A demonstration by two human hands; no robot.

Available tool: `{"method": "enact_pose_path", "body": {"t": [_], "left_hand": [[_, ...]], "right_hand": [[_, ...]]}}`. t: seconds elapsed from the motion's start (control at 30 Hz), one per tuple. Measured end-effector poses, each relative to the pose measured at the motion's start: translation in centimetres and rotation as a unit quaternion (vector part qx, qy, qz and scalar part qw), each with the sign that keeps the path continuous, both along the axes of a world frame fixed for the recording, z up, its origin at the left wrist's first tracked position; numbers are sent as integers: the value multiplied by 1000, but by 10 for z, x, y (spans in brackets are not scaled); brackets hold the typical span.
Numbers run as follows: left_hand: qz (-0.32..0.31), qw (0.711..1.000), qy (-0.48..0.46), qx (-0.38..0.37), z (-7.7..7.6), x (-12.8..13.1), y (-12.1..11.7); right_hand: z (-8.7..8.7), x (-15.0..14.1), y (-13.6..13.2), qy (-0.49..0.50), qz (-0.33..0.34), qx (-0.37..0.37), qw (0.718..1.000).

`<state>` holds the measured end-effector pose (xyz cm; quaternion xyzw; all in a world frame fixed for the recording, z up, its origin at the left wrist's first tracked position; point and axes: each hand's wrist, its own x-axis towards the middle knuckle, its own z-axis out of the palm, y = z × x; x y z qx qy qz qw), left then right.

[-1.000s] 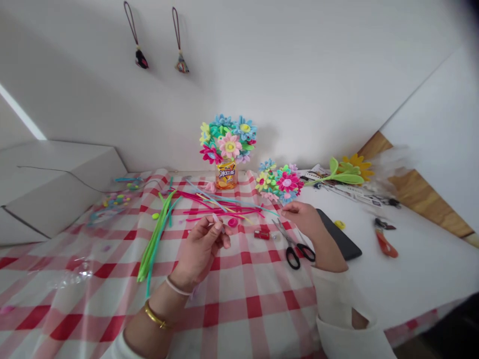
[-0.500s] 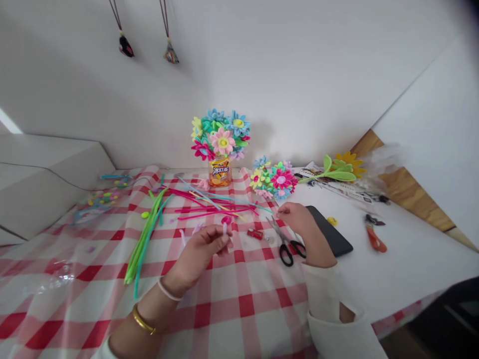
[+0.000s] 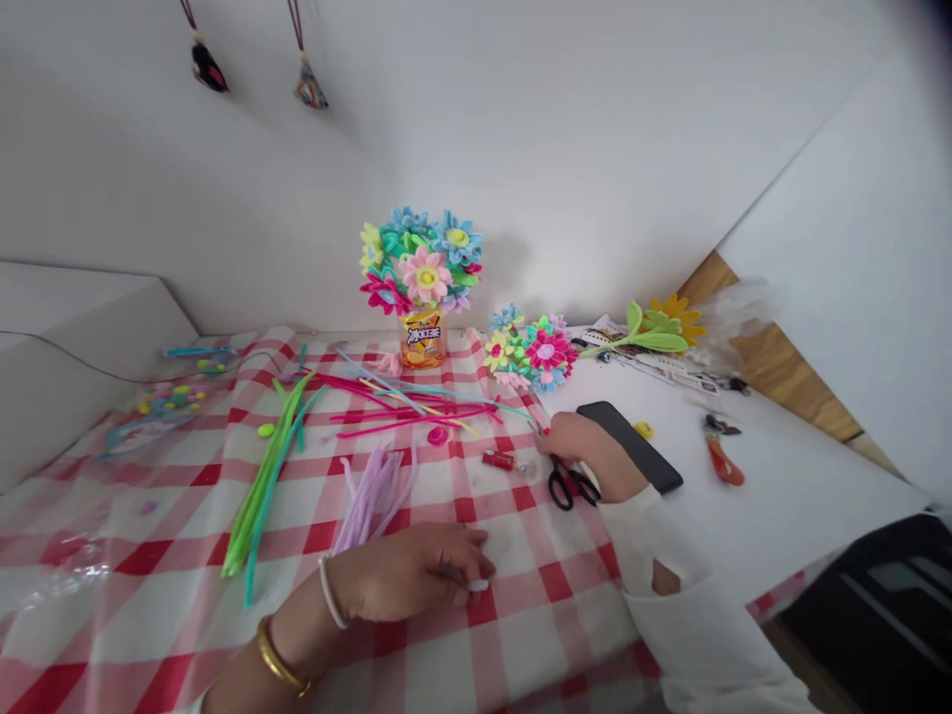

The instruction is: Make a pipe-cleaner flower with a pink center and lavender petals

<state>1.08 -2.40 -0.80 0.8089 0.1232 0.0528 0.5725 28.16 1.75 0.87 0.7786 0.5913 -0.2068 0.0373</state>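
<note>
You're seemingly fetching scissors point(image 3: 572, 481): right hand point(image 3: 591, 451), grip unclear, needs firm purchase; left of them, left hand point(image 3: 409, 573) pinches a pale piece point(image 3: 478, 585).

Label on the orange container point(image 3: 422, 339) at the back of the table: large Chinese characters, read as 冰红茶; smaller print there not resolved. Papers point(image 3: 673, 369) at right rear carry dark print, too small to make out. Other lettering: none legible
</note>
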Motion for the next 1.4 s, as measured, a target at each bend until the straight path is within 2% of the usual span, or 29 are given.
{"method": "enact_pose_path", "body": {"t": [0.23,0.37,0.47,0.53,0.67,0.87,0.93,1.03,1.13,1.27,1.4], "left_hand": [[-49,998,44,16,-2,-1,-1],[-50,997,46,23,-5,-3,-2],[-46,998,46,24,-4,-3,-2],[-48,997,46,24,-4,-2,-2],[-61,997,50,23,-5,-1,0],[-68,995,68,42,-4,-1,0],[-63,995,69,43,-2,0,-1],[-55,995,69,44,-1,0,-2],[-54,995,72,46,-2,0,-2],[-47,995,74,46,-4,0,-2],[-43,995,73,49,-4,0,-3]], "right_hand": [[33,36,-30,83,3,80,993],[42,52,-42,137,-37,113,983],[36,53,-42,103,1,84,991],[27,49,-37,63,40,64,995],[7,36,-21,22,73,56,996],[1,8,-12,-65,74,100,990],[0,-6,-14,-62,98,119,986],[-7,-27,-17,-16,182,126,975],[-16,-33,-18,22,258,143,955],[-17,-23,-6,-14,223,172,959],[-9,-29,22,-19,213,198,957]]}}
